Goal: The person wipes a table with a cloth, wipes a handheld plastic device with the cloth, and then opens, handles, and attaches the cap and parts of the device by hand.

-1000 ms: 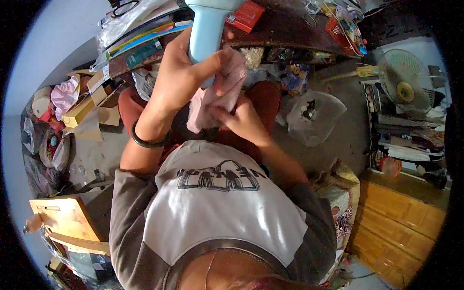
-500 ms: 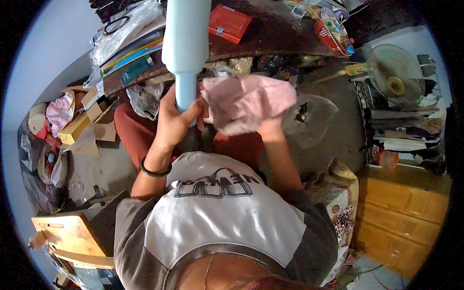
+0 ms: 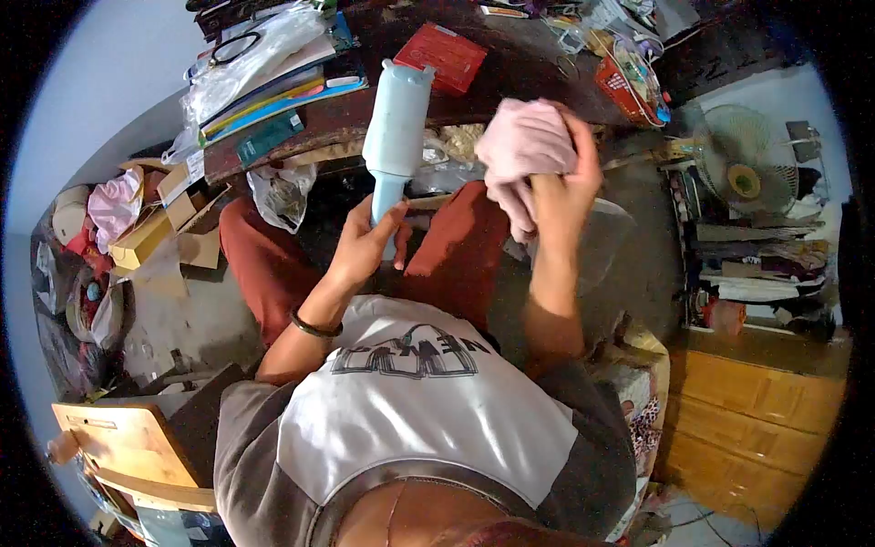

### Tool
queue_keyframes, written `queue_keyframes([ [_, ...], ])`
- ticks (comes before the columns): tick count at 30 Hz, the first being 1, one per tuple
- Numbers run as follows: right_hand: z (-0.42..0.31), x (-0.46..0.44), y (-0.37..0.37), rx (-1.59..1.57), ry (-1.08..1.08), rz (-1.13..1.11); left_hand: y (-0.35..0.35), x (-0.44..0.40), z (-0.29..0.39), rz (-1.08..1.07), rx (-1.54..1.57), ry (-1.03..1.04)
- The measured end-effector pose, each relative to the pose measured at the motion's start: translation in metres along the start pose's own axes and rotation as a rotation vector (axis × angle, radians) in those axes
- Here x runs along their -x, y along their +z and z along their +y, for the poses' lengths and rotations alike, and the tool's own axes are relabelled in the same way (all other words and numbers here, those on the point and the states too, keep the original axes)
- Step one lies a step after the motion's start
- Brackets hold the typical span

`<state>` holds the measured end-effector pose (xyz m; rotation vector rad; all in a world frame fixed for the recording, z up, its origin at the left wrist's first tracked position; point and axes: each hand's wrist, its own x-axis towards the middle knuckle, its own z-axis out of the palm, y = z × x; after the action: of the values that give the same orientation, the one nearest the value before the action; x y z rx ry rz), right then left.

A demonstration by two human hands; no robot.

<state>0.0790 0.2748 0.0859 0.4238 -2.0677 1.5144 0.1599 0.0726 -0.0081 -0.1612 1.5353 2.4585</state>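
Head view. Light blue appliance (image 3: 398,123), one: gripped by its narrow handle in the left hand (image 3: 366,239), fingers closed round it; wide end pointed up and away from the body, slightly tilted, seen in front of the edge of the dark table (image 3: 519,68). Pink cloth (image 3: 526,144), one: bunched and gripped in the right hand (image 3: 572,182), to the right of the appliance and apart from it; a loose end is hung below. Dark bracelet (image 3: 316,326), one: worn on the left wrist.

On the table: a red box (image 3: 444,56), laid flat beyond the appliance; a red basket (image 3: 622,87), filled with small items, at the right; a stack of books and papers (image 3: 283,96), partly covered by clear plastic, at the left; a dark green box (image 3: 270,137), placed near the front edge.

Elsewhere: a fan (image 3: 746,155), stood at the right; wooden drawers (image 3: 747,410), below it in view; opened cardboard boxes (image 3: 155,228), heaped at the left.
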Motion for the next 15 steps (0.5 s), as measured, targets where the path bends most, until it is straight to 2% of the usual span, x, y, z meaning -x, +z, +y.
queue_keyframes([
  [2, -0.015, -0.008, 0.028, 0.21, -0.293, -0.015, -0.003, -0.004, -0.005, -0.002, 0.032, -0.051],
  [4, -0.002, -0.005, 0.064, 0.175, -0.346, -0.068, -0.005, -0.005, -0.01, -0.007, 0.089, -0.059],
  [5, 0.017, 0.0, 0.079, 0.218, -0.347, -0.265, -0.007, -0.006, -0.014, -0.01, 0.118, -0.064],
  [7, 0.037, 0.027, 0.11, 0.333, -0.432, -0.492, -0.013, -0.008, -0.023, -0.031, 0.166, -0.077],
  [10, 0.042, 0.025, 0.103, 0.39, -0.459, -0.591, -0.019, -0.012, -0.015, -0.054, 0.165, -0.078],
  [11, 0.042, 0.026, 0.105, 0.415, -0.449, -0.583, -0.018, -0.007, -0.018, -0.066, 0.155, -0.106],
  [13, 0.043, 0.013, 0.113, 0.474, -0.432, -0.555, -0.018, -0.011, -0.019, -0.096, 0.34, -0.151],
  [15, 0.063, -0.009, 0.128, 0.497, -0.322, -0.472, -0.022, -0.012, -0.024, -0.129, 0.386, -0.164],
])
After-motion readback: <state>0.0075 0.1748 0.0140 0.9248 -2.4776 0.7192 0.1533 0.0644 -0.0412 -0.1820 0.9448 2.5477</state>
